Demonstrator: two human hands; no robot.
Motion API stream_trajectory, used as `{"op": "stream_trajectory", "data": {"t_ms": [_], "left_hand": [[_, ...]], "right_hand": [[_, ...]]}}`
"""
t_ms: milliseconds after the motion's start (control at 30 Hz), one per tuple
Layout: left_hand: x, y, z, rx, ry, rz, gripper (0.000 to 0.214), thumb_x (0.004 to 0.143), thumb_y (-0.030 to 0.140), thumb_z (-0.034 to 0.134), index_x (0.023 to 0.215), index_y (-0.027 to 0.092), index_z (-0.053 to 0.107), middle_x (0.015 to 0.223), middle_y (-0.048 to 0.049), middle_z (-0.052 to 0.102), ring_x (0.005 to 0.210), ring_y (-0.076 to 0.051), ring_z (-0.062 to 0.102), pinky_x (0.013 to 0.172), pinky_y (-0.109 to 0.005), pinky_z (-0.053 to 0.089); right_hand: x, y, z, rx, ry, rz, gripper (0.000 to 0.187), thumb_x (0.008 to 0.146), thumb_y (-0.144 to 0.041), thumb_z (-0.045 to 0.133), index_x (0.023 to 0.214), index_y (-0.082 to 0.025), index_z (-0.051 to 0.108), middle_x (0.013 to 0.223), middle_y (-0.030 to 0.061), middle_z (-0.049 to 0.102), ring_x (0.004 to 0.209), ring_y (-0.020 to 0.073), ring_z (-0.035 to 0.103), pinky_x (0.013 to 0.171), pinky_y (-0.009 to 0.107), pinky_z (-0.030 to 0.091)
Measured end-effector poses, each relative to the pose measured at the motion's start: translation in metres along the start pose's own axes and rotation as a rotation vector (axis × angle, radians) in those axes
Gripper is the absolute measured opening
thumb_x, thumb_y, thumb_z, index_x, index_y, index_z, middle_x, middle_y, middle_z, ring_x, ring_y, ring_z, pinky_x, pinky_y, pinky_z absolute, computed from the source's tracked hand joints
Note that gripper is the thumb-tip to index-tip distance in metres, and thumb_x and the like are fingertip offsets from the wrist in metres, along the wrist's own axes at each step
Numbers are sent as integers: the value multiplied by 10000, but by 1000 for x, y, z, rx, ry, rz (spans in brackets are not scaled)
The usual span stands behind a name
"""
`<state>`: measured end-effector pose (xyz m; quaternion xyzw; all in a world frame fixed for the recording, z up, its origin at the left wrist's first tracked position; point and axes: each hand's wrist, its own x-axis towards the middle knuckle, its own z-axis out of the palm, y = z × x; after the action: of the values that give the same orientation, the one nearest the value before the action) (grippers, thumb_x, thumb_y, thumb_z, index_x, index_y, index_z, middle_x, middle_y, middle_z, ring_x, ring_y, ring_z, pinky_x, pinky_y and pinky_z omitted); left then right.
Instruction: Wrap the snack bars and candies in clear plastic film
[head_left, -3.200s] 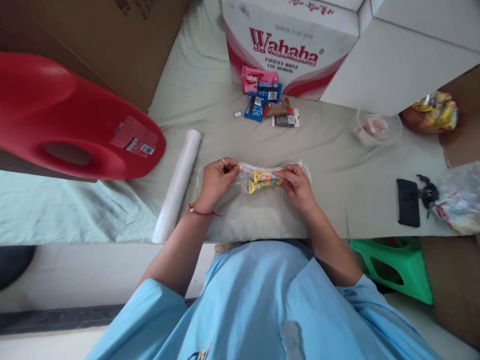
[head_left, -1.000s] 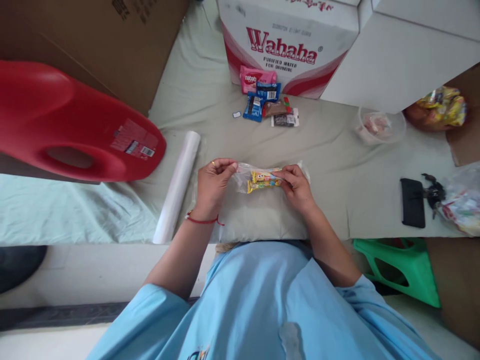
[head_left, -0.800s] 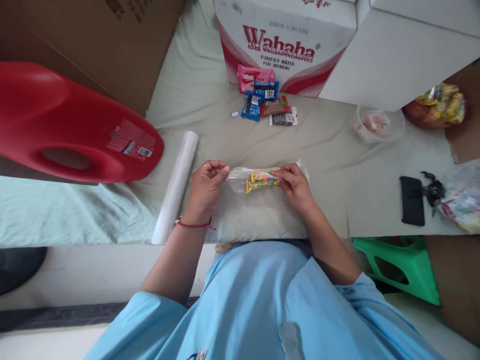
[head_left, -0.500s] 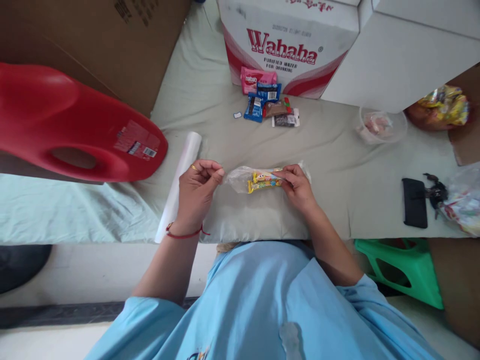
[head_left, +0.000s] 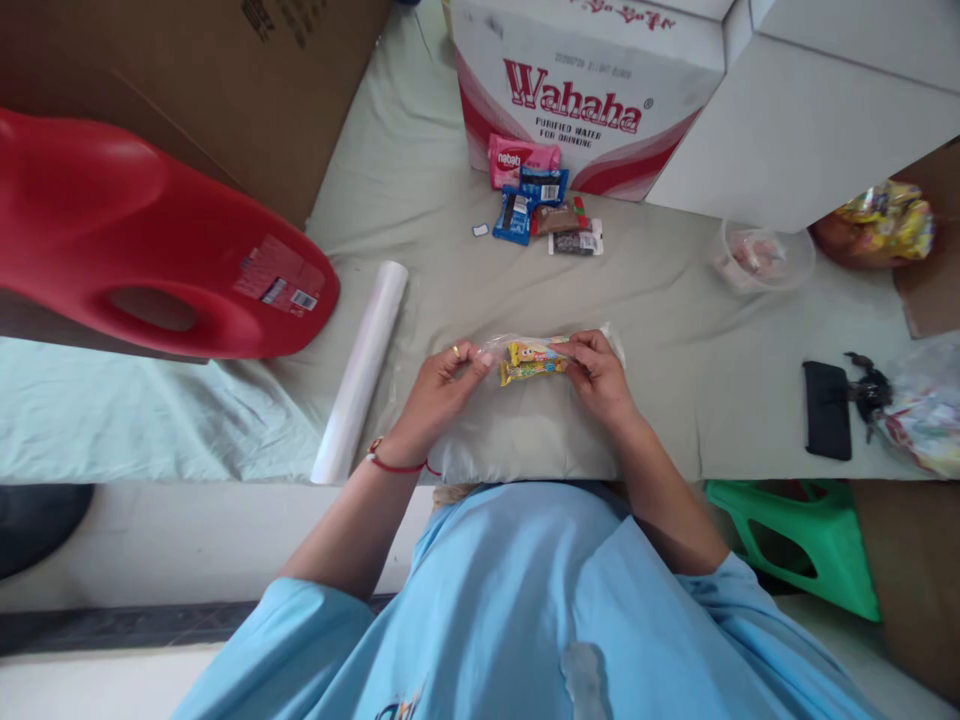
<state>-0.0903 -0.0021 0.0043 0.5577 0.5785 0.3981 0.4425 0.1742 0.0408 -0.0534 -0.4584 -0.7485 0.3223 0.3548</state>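
Yellow wrapped snacks (head_left: 529,362) lie within clear plastic film (head_left: 491,343) just above the cloth, between my two hands. My left hand (head_left: 448,385) pinches the film at the left of the snacks, thumb against fingers. On the other side my right hand (head_left: 598,375) is closed over the right end of the snacks and the film around them. Whether the film is a bag or a loose sheet I cannot tell. Left of my left hand lies a roll of clear plastic (head_left: 361,370), slanting toward the table's front edge.
Several small snack packets (head_left: 529,195) lie against a Wahaha water carton (head_left: 592,90). A large red plastic jug (head_left: 225,270) is at the left. To the right are a plastic tub (head_left: 761,255), a black phone (head_left: 827,410) and keys (head_left: 870,388). Below stands a green stool (head_left: 802,540).
My left hand has moved right along the film, closer to the snacks. My right hand stays nearly where it was, still gripping. The view has shifted slightly.
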Motion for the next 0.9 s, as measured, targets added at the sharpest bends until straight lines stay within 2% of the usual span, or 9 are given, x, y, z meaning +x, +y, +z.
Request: {"op": "stream_trajectory", "data": {"t_ms": [67, 200, 267, 400, 500, 600, 733, 800, 900], "left_hand": [[-6, -4, -5, 61, -24, -25, 394, 994, 565, 560, 802, 226, 616, 815, -6, 669, 835, -197, 622, 827, -323, 486], [-14, -5, -17, 281, 7, 77, 346, 974, 523, 591, 783, 247, 674, 948, -27, 766, 1000, -236, 683, 1172, -459, 373], [-16, -4, -21, 311, -3, 107, 355, 950, 516, 620, 716, 253, 670, 870, -18, 764, 938, -235, 693, 1226, -492, 312], [-12, -4, -28, 186, -35, -16, 440, 1000, 533, 519, 735, 252, 731, 732, -46, 730, 769, -236, 661, 884, -378, 518], [1, -8, -29, 146, -135, -85, 373, 962, 487, 564, 1114, 234, 792, 643, -6, 670, 613, -205, 571, 624, -306, 448], [17, -12, -26, 196, -190, -61, 544, 853, 427, 684, 1354, 218, 709, 631, 47, 590, 559, -163, 485, 567, -274, 370], [33, -22, -23, 280, -205, -26, 183, 779, 359, 716, 893, 236, 790, 679, 14, 622, 618, -166, 511, 606, -288, 376], [35, -27, -25, 289, -104, -24, 129, 816, 342, 670, 770, 233, 723, 712, -5, 645, 669, -182, 541, 636, -298, 395], [29, -29, -28, 241, 191, -78, 207, 931, 390, 573, 840, 225, 660, 758, -12, 638, 722, -190, 567, 670, -300, 430]], "right_hand": [[0, 0, 0, 20, -1, -12, 413, 939, -117, 563, 1210, -325, 794, 1128, 59, 597, 1035, 192, 619, 929, 372, 562], [2, -3, 0, 35, -21, -17, 458, 919, -89, 528, 1212, -320, 794, 1129, 58, 605, 1053, 192, 619, 957, 374, 552], [2, -5, 0, 30, -38, 5, 441, 917, -107, 532, 1201, -313, 799, 1130, 61, 613, 1062, 201, 618, 969, 381, 550], [2, -8, 1, 27, -41, 30, 398, 927, -152, 546, 1183, -313, 806, 1135, 69, 623, 1062, 219, 619, 958, 390, 555], [2, -8, 1, 15, -36, 11, 394, 935, -165, 545, 1198, -314, 797, 1128, 67, 625, 1038, 216, 620, 940, 387, 557], [2, -8, -1, -28, -51, -2, 391, 941, -170, 544, 1219, -305, 784, 1134, 69, 630, 1022, 214, 623, 917, 374, 558], [2, -10, -5, -102, -64, -28, 384, 967, -184, 520, 1232, -296, 774, 1167, 81, 629, 1001, 215, 628, 878, 357, 557], [1, -10, -7, -135, -67, -36, 392, 970, -184, 512, 1247, -294, 767, 1178, 84, 625, 986, 211, 628, 860, 351, 558], [-1, -8, -10, -154, -77, -41, 407, 956, -167, 518, 1257, -292, 762, 1175, 82, 625, 975, 205, 625, 850, 342, 558]]}}
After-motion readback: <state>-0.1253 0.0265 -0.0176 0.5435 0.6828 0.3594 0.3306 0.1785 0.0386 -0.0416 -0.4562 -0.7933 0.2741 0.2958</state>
